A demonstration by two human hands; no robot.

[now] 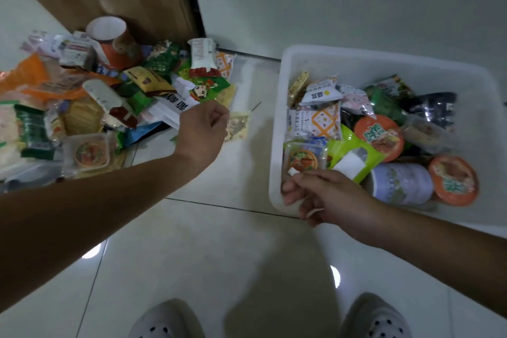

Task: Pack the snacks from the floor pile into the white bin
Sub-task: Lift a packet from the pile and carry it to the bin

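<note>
The left hand's [201,132] fingers [219,115] are curled, seen from the back, at the edge of a white packet [172,107] on the floor pile [90,96]; what they hold, if anything, is hidden. The right hand's [326,197] fingers [290,188] curl at the near corner of the white bin [384,56], touching a clear pack [304,156] inside. Whether they pinch it is hard to make out. The bin is part-filled with snacks and its right side is cut off. The pile runs past the left edge and is blurred.
</note>
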